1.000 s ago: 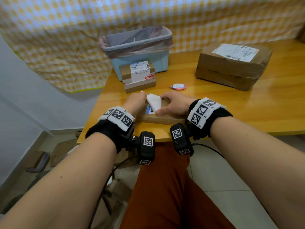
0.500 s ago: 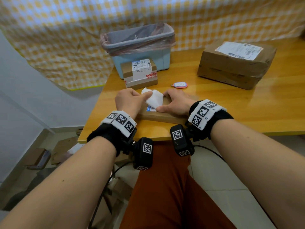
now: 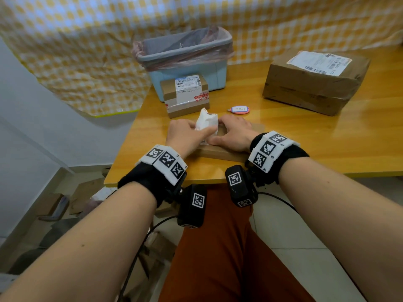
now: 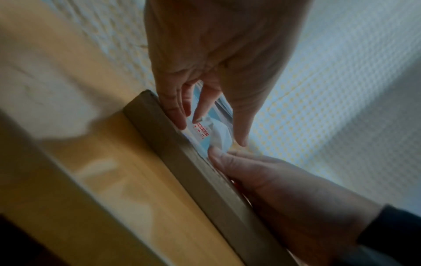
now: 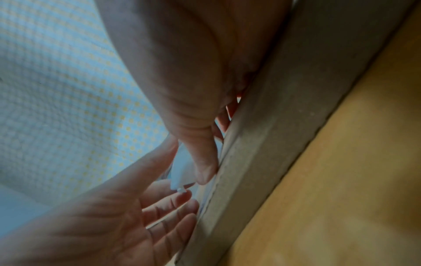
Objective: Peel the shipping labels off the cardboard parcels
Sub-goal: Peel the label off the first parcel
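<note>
Both hands are on the flat cardboard parcel (image 3: 226, 152) at the near edge of the worktop (image 3: 327, 149), and that parcel is the landmark here. The left hand (image 3: 185, 136) sits at its left end, thumb and fingers pinching the white shipping label (image 3: 206, 124), which stands curled and lifted off the parcel's top face; the lower part of the label near the thumb looks attached to the cardboard, though the fingers hide exactly how much. The right hand (image 3: 234, 135) lies on the parcel just right of the label, fingers fairly straight and pressing the top face down, thumb stretched toward the label's base. From the left wrist view, the left hand's fingers (image 4: 175, 111) reach down beside the parcel's edge while the right thumb (image 4: 218, 154) meets the peeled paper. Behind the parcel sits a small cardboard box (image 3: 185, 97) with its own label on top, and behind that a light blue bin (image 3: 187, 68) lined with a pinkish bag. Just beyond the parcel to the right lies a small pink tag (image 3: 238, 110). Well off to the far right of the parcel rests a large brown parcel (image 3: 314, 86), a white label on its top face.
</note>
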